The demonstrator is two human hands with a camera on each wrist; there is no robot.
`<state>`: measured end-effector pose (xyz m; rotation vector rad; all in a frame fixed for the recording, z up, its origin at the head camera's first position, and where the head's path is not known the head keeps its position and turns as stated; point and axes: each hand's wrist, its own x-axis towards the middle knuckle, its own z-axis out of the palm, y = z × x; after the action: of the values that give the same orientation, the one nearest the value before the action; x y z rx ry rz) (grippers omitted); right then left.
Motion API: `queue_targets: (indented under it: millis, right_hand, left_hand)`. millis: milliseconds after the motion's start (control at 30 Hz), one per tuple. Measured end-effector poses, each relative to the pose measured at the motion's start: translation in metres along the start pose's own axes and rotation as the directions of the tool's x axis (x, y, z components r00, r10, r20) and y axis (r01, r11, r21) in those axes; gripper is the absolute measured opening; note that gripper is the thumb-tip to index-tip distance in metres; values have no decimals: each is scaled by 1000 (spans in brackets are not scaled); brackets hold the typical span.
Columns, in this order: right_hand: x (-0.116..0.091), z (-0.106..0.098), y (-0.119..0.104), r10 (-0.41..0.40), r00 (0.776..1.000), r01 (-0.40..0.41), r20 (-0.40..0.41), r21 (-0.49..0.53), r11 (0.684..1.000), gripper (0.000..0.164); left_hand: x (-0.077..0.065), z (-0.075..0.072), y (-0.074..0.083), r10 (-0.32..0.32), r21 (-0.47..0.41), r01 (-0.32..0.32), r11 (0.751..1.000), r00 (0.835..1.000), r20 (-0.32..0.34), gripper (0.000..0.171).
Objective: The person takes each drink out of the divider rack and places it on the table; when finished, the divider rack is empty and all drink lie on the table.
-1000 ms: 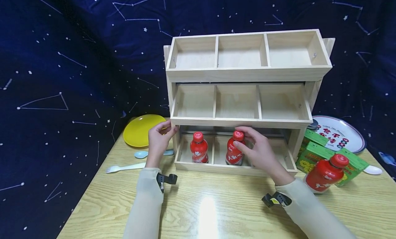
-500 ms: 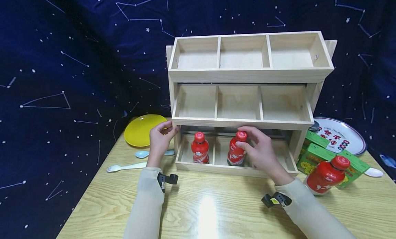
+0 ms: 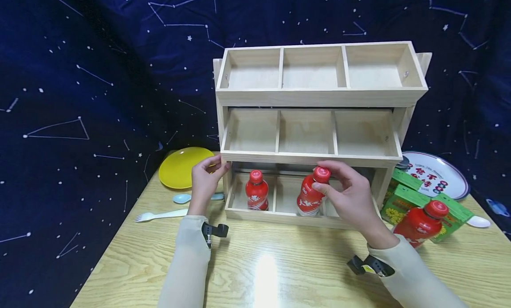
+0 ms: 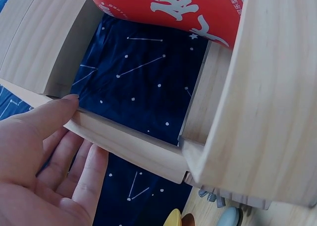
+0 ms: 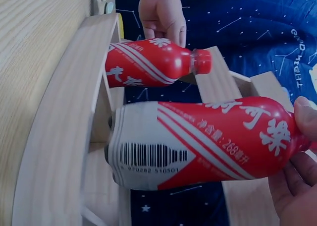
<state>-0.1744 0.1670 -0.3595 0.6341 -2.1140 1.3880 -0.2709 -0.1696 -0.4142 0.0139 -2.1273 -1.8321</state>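
My right hand pinches a red cola bottle at its neck, just under the cap. The bottle leans with its cap to the right and overlaps the bottom tray's middle compartment. In the right wrist view its grey barcoded base shows near the tray's front board. A second red bottle stands upright in the left compartment of that tray. At the left side, my left hand grips the upright post of the wooden three-tier rack, thumb on one face and fingers on the other.
A third red bottle and green boxes stand right of the rack, before a white printed plate and near a white spoon. On the left lie a yellow plate, a blue spoon and a pale fork.
My right hand has moved right with the bottle, which now tilts more and sits farther right and slightly higher. My left hand stays on the post.
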Motion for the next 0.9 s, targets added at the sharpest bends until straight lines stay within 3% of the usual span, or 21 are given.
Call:
queue_targets:
  millis: [433, 700, 900]
  right_hand:
    - [-25, -38, -16, -10, 1000, 12, 29, -71, 997, 58]
    - [-46, -62, -15, 43, 999, -43, 0, -56, 997, 60]
    - [-61, -76, -12, 105, 994, -103, 2, -158, 982, 59]
  left_hand:
    - [2, 1, -2, 14, 4, -14, 1000, 1000, -1, 40]
    - [2, 0, -1, 14, 1, -14, 1000, 1000, 4, 38]
    - [0, 0, -2, 8, 0, -8, 1000, 1000, -1, 38]
